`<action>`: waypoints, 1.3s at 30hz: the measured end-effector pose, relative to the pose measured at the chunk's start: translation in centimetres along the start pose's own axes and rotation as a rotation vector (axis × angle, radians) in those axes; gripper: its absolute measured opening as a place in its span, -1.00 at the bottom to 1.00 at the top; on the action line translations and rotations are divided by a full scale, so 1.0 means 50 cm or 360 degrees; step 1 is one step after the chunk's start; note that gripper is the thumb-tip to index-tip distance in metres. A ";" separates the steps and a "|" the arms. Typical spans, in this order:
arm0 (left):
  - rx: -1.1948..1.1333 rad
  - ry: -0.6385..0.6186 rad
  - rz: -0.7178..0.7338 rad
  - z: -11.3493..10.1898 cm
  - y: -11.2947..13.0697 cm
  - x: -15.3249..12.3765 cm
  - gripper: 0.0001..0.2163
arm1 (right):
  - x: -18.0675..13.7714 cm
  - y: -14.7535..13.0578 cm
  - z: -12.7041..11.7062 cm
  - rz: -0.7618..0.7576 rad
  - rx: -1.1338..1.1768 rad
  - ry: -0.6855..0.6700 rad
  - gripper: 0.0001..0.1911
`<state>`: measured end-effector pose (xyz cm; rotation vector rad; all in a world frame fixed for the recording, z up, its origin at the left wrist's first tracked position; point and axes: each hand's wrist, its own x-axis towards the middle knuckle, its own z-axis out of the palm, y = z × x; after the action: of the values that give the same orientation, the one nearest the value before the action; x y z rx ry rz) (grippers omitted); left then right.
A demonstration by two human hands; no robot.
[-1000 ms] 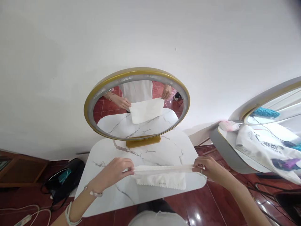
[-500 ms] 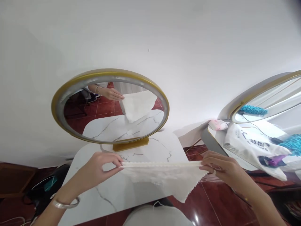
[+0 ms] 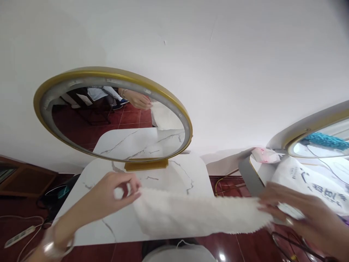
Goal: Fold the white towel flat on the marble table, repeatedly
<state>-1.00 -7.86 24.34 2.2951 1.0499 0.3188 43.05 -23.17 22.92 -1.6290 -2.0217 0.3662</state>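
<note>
A white cloth [image 3: 201,214] with a jagged edge is stretched between my two hands, above the front of the marble-patterned white table [image 3: 89,203]. My left hand [image 3: 120,191] pinches its left corner between thumb and fingers. At the other end my right hand [image 3: 294,211], blurred by motion, grips the right side of the cloth. Behind the cloth stands an oval mirror [image 3: 188,123] with a gold rim, which reflects a hand and part of the cloth.
To the right, a second table [image 3: 247,169] holds a pink-and-white packet [image 3: 265,155], a white bag with dark lettering [image 3: 313,185] and another mirror [image 3: 305,133]. A stool [image 3: 180,254] is at the front. A power strip [image 3: 19,236] lies on the red tiled floor.
My right hand has moved right and a little down, and the cloth has tilted and changed from hanging in folds to a broad strip. The view has shifted, too.
</note>
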 end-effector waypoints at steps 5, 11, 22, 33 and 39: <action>0.0492 0.0613 -0.0198 0.233 -0.085 0.135 -0.74 | 0.167 0.135 0.183 0.0068 -0.0119 0.0140 -0.63; 0.0613 0.0510 -0.0112 0.532 -0.183 0.174 -0.61 | 0.117 0.211 0.526 -0.0002 -0.0267 0.0198 -0.58; 0.0648 0.0581 -0.0563 0.590 -0.224 0.297 -0.41 | 0.184 0.192 0.669 0.0039 -0.0531 -0.0067 -0.45; 0.0618 0.0417 -0.0486 0.557 -0.217 0.402 -0.58 | 0.308 0.228 0.666 0.0217 -0.0544 -0.0143 -0.48; 0.0600 0.0089 0.0140 0.550 -0.218 0.433 -0.51 | 0.285 0.278 0.640 0.0448 -0.0590 -0.0033 -0.45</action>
<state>18.71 2.66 -4.71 2.6868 1.1159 0.2362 35.01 -2.63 -7.64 -2.1530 -1.9617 0.1069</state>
